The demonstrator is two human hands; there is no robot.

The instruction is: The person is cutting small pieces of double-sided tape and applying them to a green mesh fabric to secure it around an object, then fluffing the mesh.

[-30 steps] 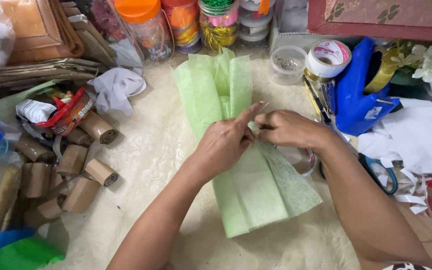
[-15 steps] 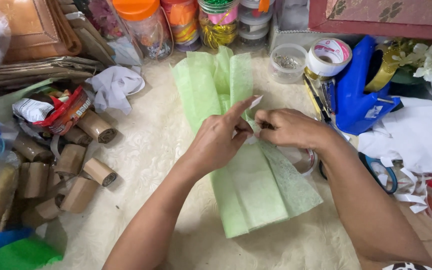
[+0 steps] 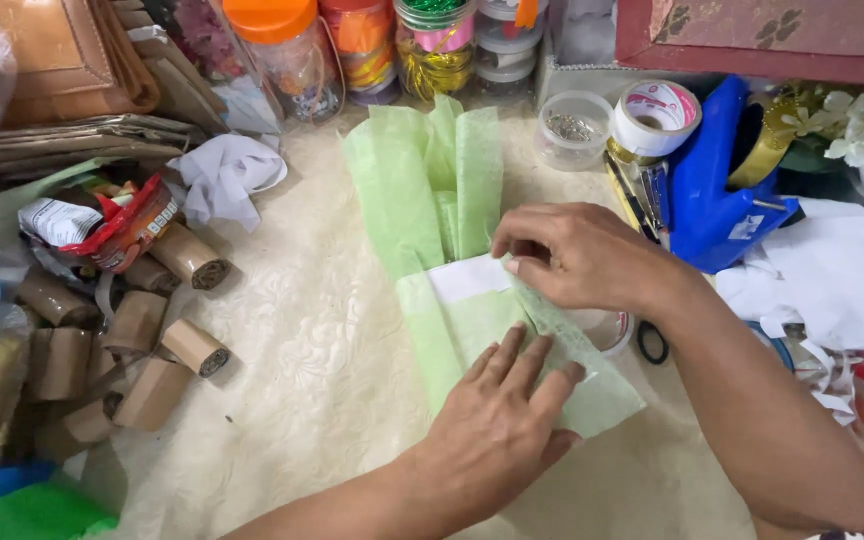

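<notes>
A pleated light green fabric sheet (image 3: 402, 190) lies lengthwise on the cream table cover, fanning out toward the jars. A white strip (image 3: 467, 278), like tape, crosses its gathered middle. My right hand (image 3: 577, 255) rests at the right end of that strip, fingertips curled onto it. Lower down, my left hand (image 3: 502, 420) lies flat with its fingers spread, pressing the near half of the green sheet to the table.
Several cardboard tubes (image 3: 167, 345) and snack wrappers are piled at the left. Jars (image 3: 287, 50) line the back. A tape roll (image 3: 657, 115), a small clear cup (image 3: 572, 128) and a blue glue gun (image 3: 712, 190) sit to the right, with scissors (image 3: 652, 342) under my right wrist.
Both hands were pinching the fabric's middle together. Now my left hand has dropped down and lies flat on the near half, and the white strip shows across the middle.
</notes>
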